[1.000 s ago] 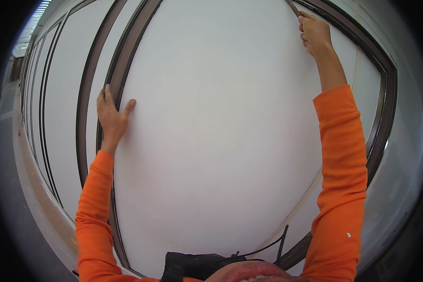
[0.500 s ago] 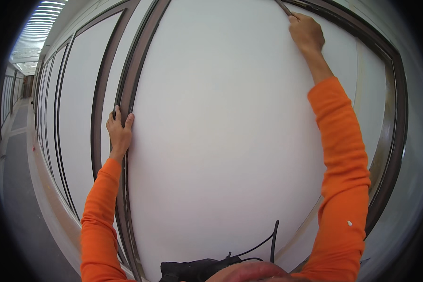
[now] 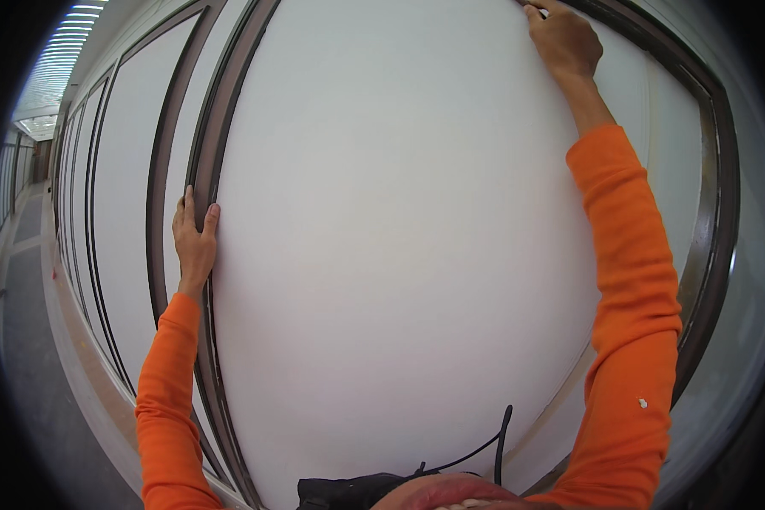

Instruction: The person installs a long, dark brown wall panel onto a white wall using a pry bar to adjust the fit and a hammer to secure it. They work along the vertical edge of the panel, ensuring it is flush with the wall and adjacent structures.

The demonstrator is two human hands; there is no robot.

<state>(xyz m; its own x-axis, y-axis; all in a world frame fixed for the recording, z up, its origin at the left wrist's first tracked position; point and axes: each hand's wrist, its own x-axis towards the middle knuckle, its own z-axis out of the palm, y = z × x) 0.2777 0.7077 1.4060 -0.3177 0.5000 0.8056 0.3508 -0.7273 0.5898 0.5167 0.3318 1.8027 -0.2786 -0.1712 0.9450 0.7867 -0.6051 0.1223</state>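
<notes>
Facing: one white panel, broad, upright. Dark brown trim, bent round the upper right corner. Brown strip, one length, along the panel's left edge. Right hand, near the panel's upper right corner, fingers closed round a slim dark piece, type unclear, remainder out of view. Left hand, thumb and fingers parted across the strip; pressure cannot be told. Step, as judged: working the piece up high, left side braced. Next move calls for a firm right hold and a steady left.
</notes>
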